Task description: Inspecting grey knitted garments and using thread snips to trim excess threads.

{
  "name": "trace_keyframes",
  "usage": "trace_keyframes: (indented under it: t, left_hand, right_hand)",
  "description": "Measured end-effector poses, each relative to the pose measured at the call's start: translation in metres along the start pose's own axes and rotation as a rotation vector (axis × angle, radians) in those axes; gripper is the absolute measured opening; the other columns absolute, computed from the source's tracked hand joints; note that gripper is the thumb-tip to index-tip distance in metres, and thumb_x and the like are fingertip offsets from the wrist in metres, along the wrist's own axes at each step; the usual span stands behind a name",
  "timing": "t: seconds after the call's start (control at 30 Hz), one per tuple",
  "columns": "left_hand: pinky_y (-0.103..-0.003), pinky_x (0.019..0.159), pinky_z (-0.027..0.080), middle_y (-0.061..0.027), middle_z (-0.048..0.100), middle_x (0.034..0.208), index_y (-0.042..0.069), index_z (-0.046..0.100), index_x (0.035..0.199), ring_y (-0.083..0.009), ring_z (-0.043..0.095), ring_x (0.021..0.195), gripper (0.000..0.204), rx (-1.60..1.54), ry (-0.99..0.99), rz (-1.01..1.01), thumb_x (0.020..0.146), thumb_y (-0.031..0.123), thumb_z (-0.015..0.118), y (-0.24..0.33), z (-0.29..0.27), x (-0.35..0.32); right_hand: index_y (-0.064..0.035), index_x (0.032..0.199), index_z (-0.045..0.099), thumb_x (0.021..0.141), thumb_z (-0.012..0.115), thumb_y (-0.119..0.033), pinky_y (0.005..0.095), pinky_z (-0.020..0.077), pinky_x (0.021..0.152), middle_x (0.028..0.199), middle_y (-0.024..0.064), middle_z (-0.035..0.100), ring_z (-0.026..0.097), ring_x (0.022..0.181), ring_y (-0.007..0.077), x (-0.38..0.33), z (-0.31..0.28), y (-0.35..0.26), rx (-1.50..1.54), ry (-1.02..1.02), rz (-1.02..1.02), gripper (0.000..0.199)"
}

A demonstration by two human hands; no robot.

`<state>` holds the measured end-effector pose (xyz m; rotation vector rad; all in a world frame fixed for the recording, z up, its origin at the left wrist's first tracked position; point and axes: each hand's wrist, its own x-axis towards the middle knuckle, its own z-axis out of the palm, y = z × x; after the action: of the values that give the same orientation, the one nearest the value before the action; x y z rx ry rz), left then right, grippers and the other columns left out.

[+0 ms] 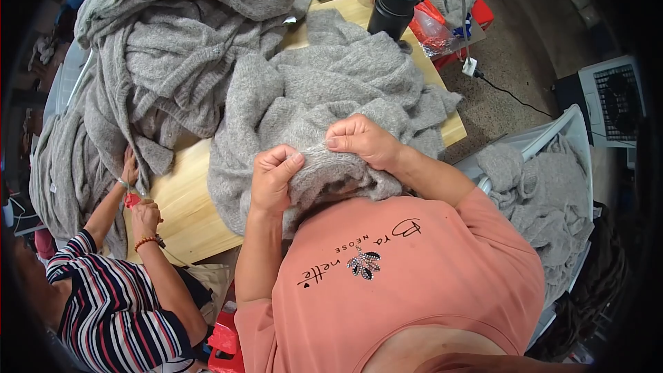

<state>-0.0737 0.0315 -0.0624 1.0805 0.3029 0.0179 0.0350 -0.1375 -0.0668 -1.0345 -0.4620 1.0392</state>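
Note:
A grey knitted garment [331,76] lies bunched on the wooden table in front of me, its near part hanging toward my body. My left hand [275,173] pinches the garment's edge between thumb and fingers. A short way to the right, my right hand [360,139] grips the same edge, thumb pressed against the fingers. The strip of knit between the two hands is held up and stretched. Beneath it the fabric folds into a dark hollow, and whatever is inside cannot be made out.
Heaped grey knits [173,48] cover the table's [197,200] left. There a co-worker in a striped shirt [124,304] holds a small red tool. A black flask [395,8] stands at the far right edge. A plastic bin [587,186] of knits is at right, near a power cord [511,90].

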Motion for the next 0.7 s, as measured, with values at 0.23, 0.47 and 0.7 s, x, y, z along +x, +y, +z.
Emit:
trace_keyframes:
  t: [0.23,0.47,0.7]
  left_hand:
    - [-0.026,0.052,0.038,-0.0042,0.053,0.064,0.002,0.054,0.068,-0.0121,0.049,0.058,0.010,0.969,0.211,0.367,0.065,-0.005,0.060,0.020,-0.009,-0.014]
    - [-0.035,0.056,0.043,-0.0112,0.050,0.070,0.003,0.051,0.071,-0.0279,0.052,0.064,0.018,1.453,0.300,1.201,0.059,-0.009,0.052,-0.013,-0.013,-0.037]
    - [-0.034,0.055,0.044,-0.0102,0.050,0.073,0.003,0.052,0.069,-0.0268,0.052,0.065,0.017,1.470,0.164,1.115,0.057,-0.008,0.054,-0.043,-0.020,-0.044]
  right_hand:
    - [-0.0041,0.072,0.054,0.072,0.060,-0.007,0.0238,0.0358,0.049,0.063,-0.0005,0.048,0.046,0.055,0.0094,-0.009,-0.011,-0.013,-0.878,0.022,-0.413,0.007]
    - [-0.0027,0.076,0.051,0.056,0.053,0.006,0.0333,0.0393,0.051,0.069,0.0090,0.050,0.049,0.057,0.0246,-0.014,-0.030,0.002,-1.626,0.447,-1.066,0.023]
    - [0.0012,0.083,0.050,0.057,0.049,0.010,0.0360,0.0446,0.061,0.078,0.0145,0.052,0.053,0.069,0.0322,-0.017,-0.055,0.017,-1.448,0.686,-0.996,0.027]
